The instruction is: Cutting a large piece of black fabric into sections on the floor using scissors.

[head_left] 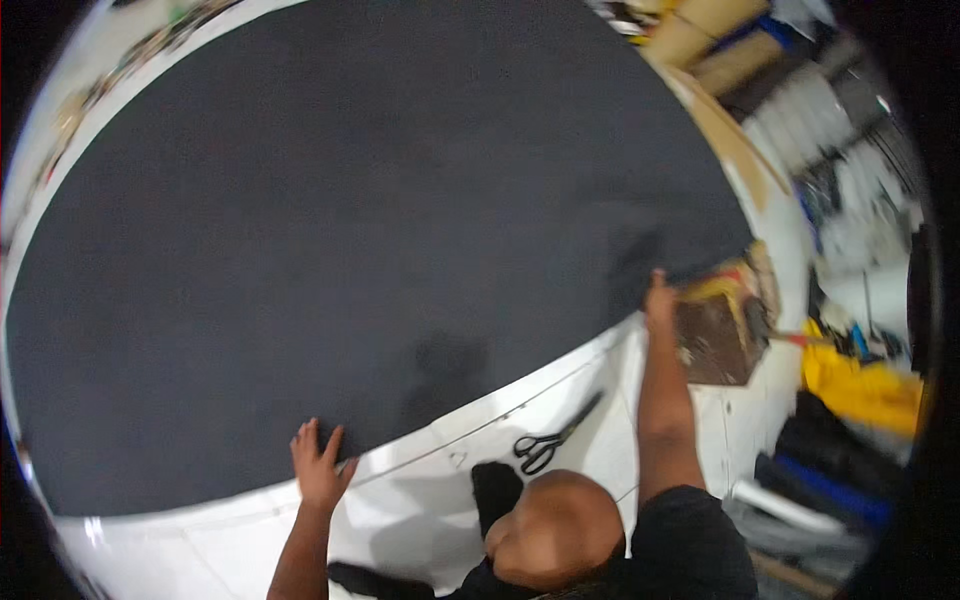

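Note:
A large dark grey sheet of cloth-like material [380,220] lies spread over the white floor. My left hand [318,468] rests on its near edge, fingers spread and flat. At the sheet's right corner is my right hand [660,298], seen narrow and slightly blurred, with at least one finger stretched forward along the material; its other fingers are partly hidden. Beside that hand sits a worn brown block-like thing [715,345] with yellowish edges, whose kind I cannot make out. Black-handled scissors [545,448] lie on the floor between my arms, apart from both hands.
My bent knee [560,525] and a dark-covered foot [495,492] are close to the sheet's near edge. Along the right stand yellow material [860,380], dark and blue rolls [830,480] and wrapped bundles [800,120]. Brown cardboard [735,145] borders the sheet's far right.

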{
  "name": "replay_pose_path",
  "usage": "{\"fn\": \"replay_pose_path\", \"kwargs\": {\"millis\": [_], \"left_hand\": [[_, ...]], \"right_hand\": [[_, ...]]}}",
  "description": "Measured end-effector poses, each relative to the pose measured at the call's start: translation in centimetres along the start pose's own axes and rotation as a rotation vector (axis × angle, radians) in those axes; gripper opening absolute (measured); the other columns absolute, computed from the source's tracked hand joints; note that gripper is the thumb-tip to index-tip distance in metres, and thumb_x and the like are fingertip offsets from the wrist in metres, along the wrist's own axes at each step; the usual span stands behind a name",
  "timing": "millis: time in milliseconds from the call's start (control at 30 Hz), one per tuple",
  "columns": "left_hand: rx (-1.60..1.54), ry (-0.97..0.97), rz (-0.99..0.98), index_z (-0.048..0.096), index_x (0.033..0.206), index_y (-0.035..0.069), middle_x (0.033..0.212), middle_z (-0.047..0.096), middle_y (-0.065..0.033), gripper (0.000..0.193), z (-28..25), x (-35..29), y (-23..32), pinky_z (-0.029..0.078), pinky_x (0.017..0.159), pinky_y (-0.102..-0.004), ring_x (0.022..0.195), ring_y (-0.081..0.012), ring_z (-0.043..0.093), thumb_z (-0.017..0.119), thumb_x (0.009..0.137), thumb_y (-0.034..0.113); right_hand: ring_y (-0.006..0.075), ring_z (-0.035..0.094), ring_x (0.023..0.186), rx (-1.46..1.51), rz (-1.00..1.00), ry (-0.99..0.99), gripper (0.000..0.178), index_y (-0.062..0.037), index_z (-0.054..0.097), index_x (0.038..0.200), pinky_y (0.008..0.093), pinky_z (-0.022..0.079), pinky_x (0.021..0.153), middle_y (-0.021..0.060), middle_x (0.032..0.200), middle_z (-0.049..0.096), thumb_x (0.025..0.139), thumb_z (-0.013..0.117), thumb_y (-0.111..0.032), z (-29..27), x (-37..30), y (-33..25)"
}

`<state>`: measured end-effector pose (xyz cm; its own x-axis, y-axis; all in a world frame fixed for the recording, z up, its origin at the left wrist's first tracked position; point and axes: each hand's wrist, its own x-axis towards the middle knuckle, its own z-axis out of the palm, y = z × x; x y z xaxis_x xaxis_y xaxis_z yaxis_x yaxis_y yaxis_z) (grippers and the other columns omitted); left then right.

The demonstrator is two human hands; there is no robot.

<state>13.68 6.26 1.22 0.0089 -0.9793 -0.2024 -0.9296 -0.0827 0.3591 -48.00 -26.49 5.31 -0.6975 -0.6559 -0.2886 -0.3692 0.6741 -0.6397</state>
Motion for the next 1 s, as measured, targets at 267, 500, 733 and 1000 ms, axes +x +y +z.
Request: {"fn": "replay_pose_path", "kwargs": {"millis": [267, 500, 733, 1000], "left_hand": [[0.011, 0.059, -0.016, 0.061, 0.126, 0.011, 0.145, 0.033, -0.0294, 0.063, -0.5, 0.9, 1.2, 0.026, 0.108, -0.0623, 0.136, -0.0472, 0.030, 0.080, 0.068, 0.026], [0.031, 0.052, 0.017, 0.060, 0.128, 0.015, 0.145, 0.034, -0.0272, 0.061, -0.5, 0.3, 0.9, 0.024, 0.109, -0.0602, 0.135, -0.0461, 0.031, 0.076, 0.074, 0.038], [0.068, 0.012, 0.022, 0.055, 0.133, 0.018, 0.149, 0.036, -0.0173, 0.057, -0.3, -0.8, -0.1, 0.020, 0.111, -0.0612, 0.139, -0.0388, 0.030, 0.067, 0.083, 0.043], [0.108, 0.096, 0.032, 0.059, 0.129, 0.015, 0.145, 0.041, -0.0166, 0.054, -1.4, -0.1, -0.3, 0.026, 0.110, -0.0582, 0.136, -0.0375, 0.035, 0.070, 0.082, 0.039]], "right_hand": [[0.0510, 0.056, 0.100, 0.202, -0.402, 0.430, 0.059, 0.0144, 0.057, 0.091, 0.0488, 0.042, 0.089, 0.0377, 0.100, 0.059, 0.093, 0.051, -0.045, 6.2, -7.1, -3.3], [0.0473, 0.060, 0.092, 0.141, -0.279, 0.021, 0.065, 0.0133, 0.059, 0.094, 0.0479, 0.046, 0.084, 0.0343, 0.095, 0.062, 0.091, 0.055, -0.051, 13.1, -6.9, 0.6], [0.0325, 0.060, 0.081, 0.335, -0.102, 0.193, 0.081, 0.0166, 0.060, 0.097, 0.0428, 0.049, 0.076, 0.0252, 0.095, 0.064, 0.083, 0.060, -0.063, 6.2, 0.0, 2.0], [0.0105, 0.051, 0.052, 0.486, 0.035, -0.398, 0.035, -0.0088, 0.052, 0.082, 0.0235, 0.046, 0.046, 0.0005, 0.063, 0.050, 0.083, 0.076, -0.034, 8.1, -11.9, 5.1]]}}
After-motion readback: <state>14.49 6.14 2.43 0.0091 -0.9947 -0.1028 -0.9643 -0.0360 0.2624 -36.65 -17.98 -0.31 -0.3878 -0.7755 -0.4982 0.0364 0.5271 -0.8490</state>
